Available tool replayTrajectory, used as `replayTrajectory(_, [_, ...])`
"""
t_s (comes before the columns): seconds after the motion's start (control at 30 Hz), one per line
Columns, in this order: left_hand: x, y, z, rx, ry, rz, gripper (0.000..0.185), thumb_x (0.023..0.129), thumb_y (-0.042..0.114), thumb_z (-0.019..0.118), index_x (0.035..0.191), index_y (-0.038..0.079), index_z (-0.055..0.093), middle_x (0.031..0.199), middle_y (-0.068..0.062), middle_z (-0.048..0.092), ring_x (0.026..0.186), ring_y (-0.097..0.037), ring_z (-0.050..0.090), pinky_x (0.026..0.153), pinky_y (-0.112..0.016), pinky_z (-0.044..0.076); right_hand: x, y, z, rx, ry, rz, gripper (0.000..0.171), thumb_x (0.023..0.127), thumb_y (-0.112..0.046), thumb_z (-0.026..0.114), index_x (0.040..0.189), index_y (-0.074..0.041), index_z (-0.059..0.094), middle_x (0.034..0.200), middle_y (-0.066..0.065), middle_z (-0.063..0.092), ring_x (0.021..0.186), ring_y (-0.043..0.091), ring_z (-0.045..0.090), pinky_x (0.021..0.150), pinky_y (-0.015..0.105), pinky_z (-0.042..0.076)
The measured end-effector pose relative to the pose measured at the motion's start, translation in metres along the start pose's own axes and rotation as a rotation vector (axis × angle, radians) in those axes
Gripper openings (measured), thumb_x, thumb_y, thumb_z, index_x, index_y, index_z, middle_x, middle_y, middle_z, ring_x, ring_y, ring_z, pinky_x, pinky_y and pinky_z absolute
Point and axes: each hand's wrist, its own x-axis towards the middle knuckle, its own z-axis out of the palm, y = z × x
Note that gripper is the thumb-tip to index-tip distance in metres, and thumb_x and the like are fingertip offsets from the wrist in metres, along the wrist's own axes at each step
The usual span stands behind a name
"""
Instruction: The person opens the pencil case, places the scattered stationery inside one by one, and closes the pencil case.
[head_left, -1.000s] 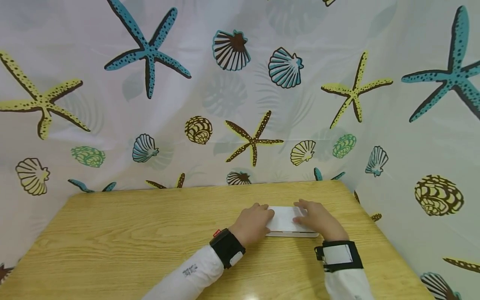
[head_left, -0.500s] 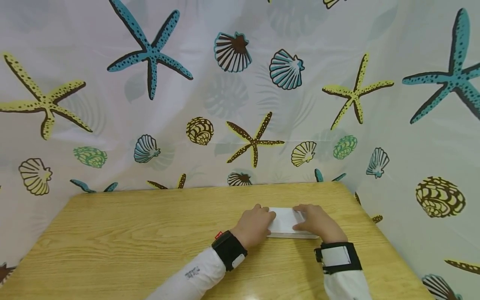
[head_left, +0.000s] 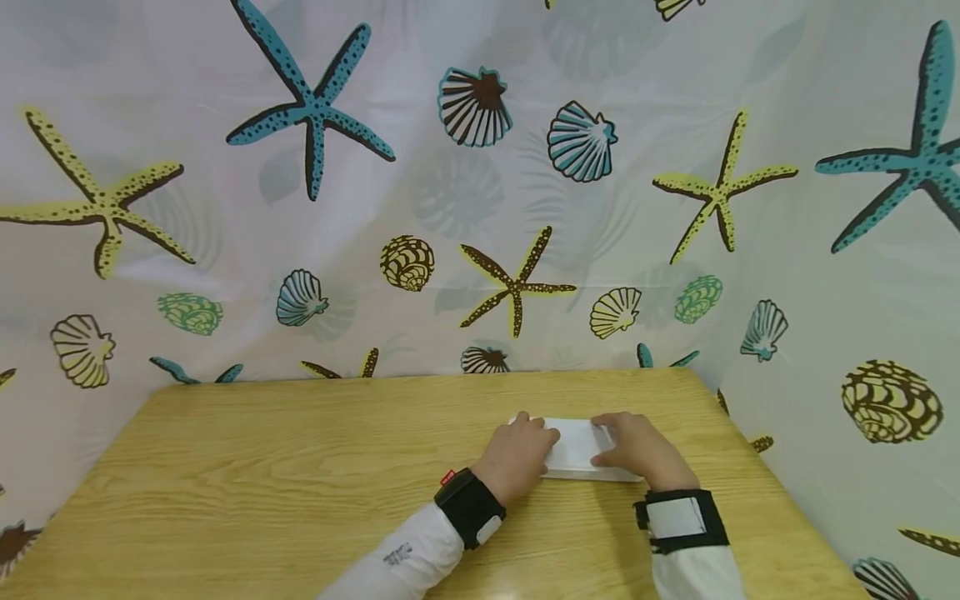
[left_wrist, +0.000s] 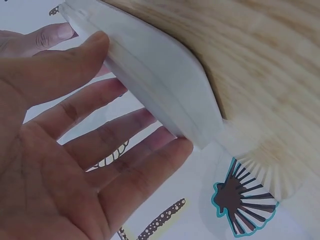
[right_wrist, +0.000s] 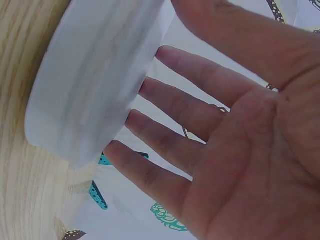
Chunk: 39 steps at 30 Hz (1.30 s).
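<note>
A flat white box (head_left: 573, 446) with rounded corners lies on the wooden table, right of the middle. A faint seam runs along its side in the left wrist view. My left hand (head_left: 517, 454) rests on the box's left part, the thumb and spread fingertips on its top edge. On the right end, my right hand (head_left: 643, 450) touches the top with its thumb and fingers. In the right wrist view four nearly straight fingers (right_wrist: 190, 107) reach the edge of the box's upper face. The top between the hands shows plain white.
The wooden table (head_left: 285, 467) stretches wide to the left of the hands. A white curtain (head_left: 480, 183) printed with starfish and shells hangs behind it and along the right side. Black straps with cameras (head_left: 471, 507) sit on both wrists.
The thin dark gap along the box's front side, seen a second ago, has closed. Both hands stay on the box with small finger shifts. The whole head view has drifted slightly.
</note>
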Motion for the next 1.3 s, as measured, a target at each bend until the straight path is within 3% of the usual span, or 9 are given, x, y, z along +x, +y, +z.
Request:
replayTrajectory(0.57, [0.000,0.004,-0.004,0.045,0.015,0.015,0.031,0.093,0.025,0.079,0.123,0.020,0.073,0.110,-0.003,0.070,0.099,-0.021,0.062,0.070,-0.030,0.057,-0.001,0.002,-0.002,-0.007,0.020,-0.015,0.062,0.076,-0.009,0.091,0.131,0.006,0.065,0.135,0.030,0.061,0.129,0.049,0.054,0.106,0.062,0.042])
replayTrajectory(1.0, [-0.001,-0.006,0.001,0.000,0.002,0.017,0.035,0.092,0.029,0.080,0.125,0.019,0.071,0.119,-0.002,0.069,0.103,-0.021,0.063,0.073,-0.032,0.057,0.003,-0.001,-0.001,-0.001,-0.003,-0.002,0.062,0.078,-0.009,0.090,0.132,0.007,0.063,0.136,0.030,0.060,0.130,0.048,0.053,0.106,0.061,0.041])
replayTrajectory(1.17, [-0.003,-0.012,0.000,-0.049,-0.005,0.025,0.034,0.094,0.029,0.078,0.124,0.017,0.071,0.121,-0.002,0.069,0.104,-0.021,0.063,0.076,-0.032,0.057,0.002,-0.004,-0.001,0.002,-0.010,-0.010,0.062,0.079,-0.009,0.089,0.133,0.007,0.063,0.137,0.030,0.060,0.130,0.048,0.054,0.107,0.061,0.041])
replayTrajectory(1.3, [-0.004,-0.024,-0.003,-0.194,0.004,0.002,0.030,0.098,0.027,0.073,0.124,0.012,0.071,0.120,-0.002,0.071,0.107,-0.020,0.064,0.082,-0.032,0.056,0.005,-0.008,0.000,0.006,-0.009,-0.011,0.060,0.083,-0.011,0.087,0.134,0.007,0.062,0.137,0.030,0.059,0.130,0.047,0.054,0.107,0.061,0.042])
